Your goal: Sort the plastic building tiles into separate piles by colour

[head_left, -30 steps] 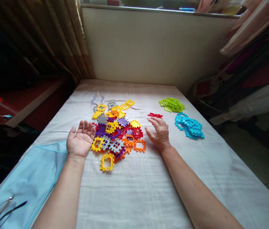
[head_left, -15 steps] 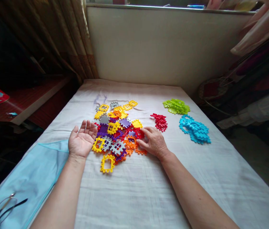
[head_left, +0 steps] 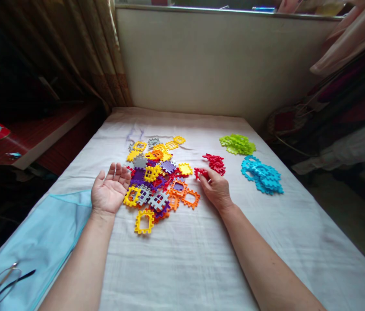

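Observation:
Between finger and thumb, my right hand (head_left: 216,188) grips a red building tile (head_left: 201,173), part of which the fingers cover. Just beyond it lies a small pile of red tiles (head_left: 214,162). My left hand (head_left: 109,188) rests palm up with its fingers stretched, holding nothing, at the left edge of a mixed heap. That heap has yellow tiles (head_left: 144,221), grey tiles (head_left: 158,200), orange tiles (head_left: 190,198) and purple tiles (head_left: 139,175), many with notched edges and window-like openings, overlapping one another.
A green tile pile (head_left: 238,144) and a blue tile pile (head_left: 262,175) lie at the right on the white sheet (head_left: 182,263). At the lower left, eyeglasses (head_left: 4,280) rest on a light blue cloth (head_left: 56,233). A wooden desk (head_left: 33,149) stands at the left.
My right hand has taken a red tile out of the mixed heap and moved right with it, toward the red pile. An orange frame tile now shows uncovered. My left hand stays put.

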A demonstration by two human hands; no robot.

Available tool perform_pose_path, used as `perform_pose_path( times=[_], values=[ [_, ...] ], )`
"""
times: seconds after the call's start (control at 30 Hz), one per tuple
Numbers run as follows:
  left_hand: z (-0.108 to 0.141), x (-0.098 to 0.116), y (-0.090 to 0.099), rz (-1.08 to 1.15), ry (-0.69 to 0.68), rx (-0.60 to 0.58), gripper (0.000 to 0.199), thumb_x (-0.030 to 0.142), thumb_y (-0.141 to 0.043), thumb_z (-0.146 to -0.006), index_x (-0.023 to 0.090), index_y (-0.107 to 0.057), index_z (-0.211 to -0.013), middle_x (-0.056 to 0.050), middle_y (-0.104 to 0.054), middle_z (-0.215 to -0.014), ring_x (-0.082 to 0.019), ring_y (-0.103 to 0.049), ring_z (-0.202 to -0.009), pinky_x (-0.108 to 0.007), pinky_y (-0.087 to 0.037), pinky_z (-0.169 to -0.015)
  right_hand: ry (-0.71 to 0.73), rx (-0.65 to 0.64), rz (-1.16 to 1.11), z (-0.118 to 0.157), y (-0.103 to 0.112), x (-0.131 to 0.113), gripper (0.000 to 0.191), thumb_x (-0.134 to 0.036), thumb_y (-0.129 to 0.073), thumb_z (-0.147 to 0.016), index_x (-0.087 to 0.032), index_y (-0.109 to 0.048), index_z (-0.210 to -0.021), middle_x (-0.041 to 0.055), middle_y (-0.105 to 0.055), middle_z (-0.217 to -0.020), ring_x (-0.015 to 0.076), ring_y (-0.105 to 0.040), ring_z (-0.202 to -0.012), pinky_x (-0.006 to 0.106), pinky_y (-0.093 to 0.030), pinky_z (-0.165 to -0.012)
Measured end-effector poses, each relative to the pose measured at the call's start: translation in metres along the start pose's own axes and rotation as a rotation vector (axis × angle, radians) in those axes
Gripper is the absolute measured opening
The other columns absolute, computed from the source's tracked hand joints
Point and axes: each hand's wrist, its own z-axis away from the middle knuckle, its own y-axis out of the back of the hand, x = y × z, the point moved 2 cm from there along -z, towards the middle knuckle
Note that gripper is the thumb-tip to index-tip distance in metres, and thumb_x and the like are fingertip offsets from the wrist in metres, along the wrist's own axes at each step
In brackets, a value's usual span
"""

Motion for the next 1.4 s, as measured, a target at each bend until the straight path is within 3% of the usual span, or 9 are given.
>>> perform_pose_path(
  times=[0.13,0.3,0.43,0.53,0.77,0.9,1.03,1.2,1.4],
  values=[
    [-0.001,0.000,0.002,-0.003,0.007,-0.009,0.031,0.034,-0.040,-0.097,0.017,-0.065,-0.101,-0.006,-0.076,-0.092,-0.019,-0.073,-0.089,-0.034,-0.061,-0.076,-0.165,0.208,-0.016,-0.007,0.009,0.022,0.042,-0.038,-0.058,-0.087,-0.020,-0.062,-0.124,0.0049,-0.073,-0.091,0.0181,-0.064,-0.068,0.031,-0.054,-0.069],
    [-0.002,0.001,0.003,-0.017,0.001,-0.011,0.029,0.035,-0.043,-0.096,0.018,-0.066,-0.101,-0.006,-0.076,-0.093,-0.019,-0.073,-0.089,-0.034,-0.060,-0.077,-0.110,0.333,-0.033,-0.011,0.014,0.035,0.042,-0.035,-0.055,-0.088,-0.017,-0.061,-0.126,0.0146,-0.064,-0.114,0.0235,-0.065,-0.090,0.038,-0.057,-0.080],
    [-0.002,0.001,0.003,-0.020,-0.001,-0.002,0.029,0.035,-0.042,-0.096,0.018,-0.066,-0.100,-0.006,-0.076,-0.093,-0.019,-0.073,-0.089,-0.033,-0.060,-0.077,-0.089,0.350,-0.004,-0.010,0.015,0.035,0.041,-0.028,-0.053,-0.089,-0.019,-0.062,-0.127,0.0168,-0.056,-0.124,0.0299,-0.058,-0.111,0.047,-0.054,-0.092],
    [-0.003,0.001,0.004,-0.018,-0.003,-0.017,0.029,0.035,-0.043,-0.096,0.018,-0.066,-0.101,-0.006,-0.076,-0.094,-0.019,-0.073,-0.091,-0.033,-0.060,-0.078,-0.067,0.321,0.009,-0.009,0.015,0.033,0.038,-0.025,-0.051,-0.089,-0.018,-0.064,-0.124,0.0170,-0.058,-0.121,0.0314,-0.055,-0.116,0.050,-0.050,-0.098],
    [-0.004,0.001,0.006,-0.035,-0.004,-0.030,0.026,0.035,-0.048,-0.094,0.018,-0.067,-0.100,-0.006,-0.076,-0.097,-0.019,-0.072,-0.092,-0.034,-0.060,-0.081,0.135,0.172,-0.005,-0.006,0.009,0.003,0.024,-0.021,-0.050,-0.092,-0.023,-0.073,-0.097,0.0098,-0.071,-0.105,0.0242,-0.065,-0.101,0.042,-0.052,-0.095],
    [-0.003,0.000,0.004,-0.029,-0.005,-0.017,0.028,0.035,-0.045,-0.095,0.018,-0.067,-0.100,-0.006,-0.076,-0.095,-0.019,-0.072,-0.091,-0.034,-0.060,-0.080,0.243,-0.011,-0.037,0.001,-0.002,-0.028,0.024,-0.020,-0.051,-0.093,-0.024,-0.073,-0.102,0.0082,-0.072,-0.109,0.0226,-0.064,-0.103,0.041,-0.051,-0.097],
    [-0.002,0.000,0.003,-0.024,-0.004,-0.021,0.027,0.035,-0.046,-0.095,0.018,-0.067,-0.100,-0.006,-0.076,-0.094,-0.019,-0.072,-0.092,-0.034,-0.060,-0.080,0.375,-0.175,-0.033,0.012,-0.016,-0.056,0.027,-0.028,-0.057,-0.094,-0.024,-0.069,-0.117,0.0090,-0.068,-0.126,0.0244,-0.058,-0.119,0.043,-0.047,-0.103],
    [-0.005,0.000,0.007,-0.034,-0.005,-0.030,0.027,0.036,-0.048,-0.094,0.018,-0.067,-0.100,-0.006,-0.076,-0.096,-0.018,-0.072,-0.092,-0.034,-0.059,-0.082,0.444,-0.357,-0.007,0.020,-0.025,-0.069,0.036,-0.036,-0.064,-0.090,-0.023,-0.066,-0.124,0.0114,-0.062,-0.137,0.0277,-0.054,-0.127,0.045,-0.045,-0.102],
    [-0.008,0.001,0.012,-0.044,-0.006,-0.054,0.024,0.035,-0.054,-0.091,0.019,-0.067,-0.103,-0.006,-0.076,-0.099,-0.019,-0.072,-0.095,-0.035,-0.058,-0.086,0.433,-0.367,-0.060,0.016,-0.018,-0.066,0.018,-0.040,-0.065,-0.091,-0.023,-0.073,-0.093,0.0089,-0.069,-0.121,0.0233,-0.062,-0.110,0.041,-0.045,-0.096]
  ],
)
